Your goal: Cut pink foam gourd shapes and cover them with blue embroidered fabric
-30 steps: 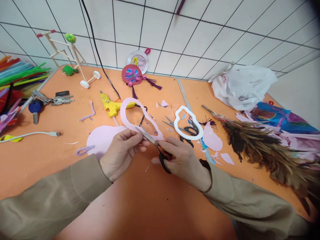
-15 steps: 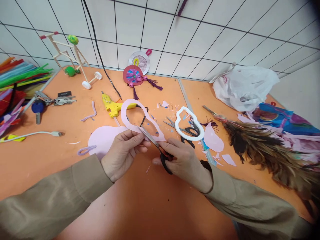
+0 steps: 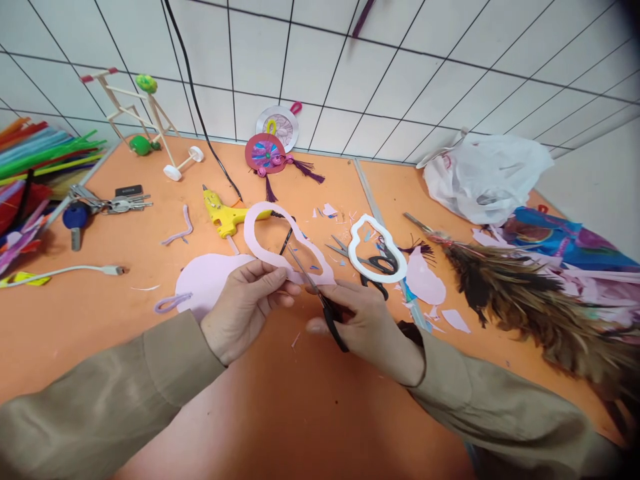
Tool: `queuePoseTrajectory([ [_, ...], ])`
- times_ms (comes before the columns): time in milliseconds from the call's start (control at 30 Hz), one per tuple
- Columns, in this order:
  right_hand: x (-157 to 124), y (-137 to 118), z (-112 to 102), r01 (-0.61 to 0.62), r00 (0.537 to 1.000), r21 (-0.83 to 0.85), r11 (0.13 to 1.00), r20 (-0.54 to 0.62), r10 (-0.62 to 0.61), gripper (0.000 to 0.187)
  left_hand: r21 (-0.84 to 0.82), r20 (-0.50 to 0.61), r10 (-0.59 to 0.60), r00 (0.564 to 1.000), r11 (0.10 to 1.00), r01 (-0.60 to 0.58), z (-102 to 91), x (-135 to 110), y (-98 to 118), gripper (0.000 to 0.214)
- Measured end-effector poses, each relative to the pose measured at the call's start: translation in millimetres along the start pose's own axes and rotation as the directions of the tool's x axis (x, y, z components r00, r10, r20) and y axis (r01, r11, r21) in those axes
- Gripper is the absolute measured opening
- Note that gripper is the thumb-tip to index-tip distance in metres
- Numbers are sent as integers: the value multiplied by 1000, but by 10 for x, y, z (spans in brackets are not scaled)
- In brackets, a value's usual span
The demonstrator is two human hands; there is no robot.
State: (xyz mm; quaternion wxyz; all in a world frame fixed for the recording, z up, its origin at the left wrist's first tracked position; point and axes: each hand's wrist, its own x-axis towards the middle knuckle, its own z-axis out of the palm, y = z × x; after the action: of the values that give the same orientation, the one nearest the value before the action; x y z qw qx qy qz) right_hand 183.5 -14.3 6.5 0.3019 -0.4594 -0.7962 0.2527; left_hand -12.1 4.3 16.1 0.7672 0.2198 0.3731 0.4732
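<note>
My left hand (image 3: 245, 308) pinches the near edge of a pink gourd-shaped foam frame (image 3: 280, 237), held just above the orange table (image 3: 100, 333). My right hand (image 3: 365, 323) grips black-handled scissors (image 3: 320, 293), whose blades point up-left into the frame's lower opening. A pink foam sheet (image 3: 205, 280) lies under my left hand. A white gourd-shaped frame (image 3: 375, 247) lies to the right, on top of a second pair of scissors (image 3: 370, 261).
A yellow glue gun (image 3: 225, 213) with a black cord lies behind the frame. Keys (image 3: 107, 200), pipe cleaners (image 3: 40, 157) and a white cable (image 3: 65, 269) are at the left. Round ornaments (image 3: 273, 143) lean on the tiled wall. Feathers (image 3: 525, 293) and a plastic bag (image 3: 490, 173) fill the right.
The scissors' blades have swung from lying across the frame's near edge to pointing further up into its opening. The frame and my left hand have stayed nearly still.
</note>
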Motion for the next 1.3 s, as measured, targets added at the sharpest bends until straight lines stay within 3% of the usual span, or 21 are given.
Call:
queuePoseTrajectory([
  [267, 4, 12, 11, -235, 971, 268, 934, 115, 211, 53, 34, -33, 18, 999, 999, -17, -10, 31, 49, 26],
  [500, -41, -33, -51, -246, 968, 515, 821, 168, 185, 58, 78, -55, 68, 996, 995, -64, -47, 81, 81, 29],
  [633, -72, -17, -68, -274, 960, 572, 773, 205, 188, 63, 115, -47, 91, 995, 990, -85, -64, 99, 101, 29],
  [900, -57, 159, 26, -82, 994, 622, 779, 106, 20, 61, 159, -21, 154, 988, 976, -148, -45, 69, 117, 27],
  [1167, -49, 213, 70, -39, 998, 737, 675, 58, -6, 53, 154, -1, 189, 982, 970, -186, -66, 88, 117, 27],
  [1300, -17, 223, 81, -57, 997, 742, 668, 71, 6, 54, 150, 2, 178, 984, 973, -176, -79, 100, 122, 30],
])
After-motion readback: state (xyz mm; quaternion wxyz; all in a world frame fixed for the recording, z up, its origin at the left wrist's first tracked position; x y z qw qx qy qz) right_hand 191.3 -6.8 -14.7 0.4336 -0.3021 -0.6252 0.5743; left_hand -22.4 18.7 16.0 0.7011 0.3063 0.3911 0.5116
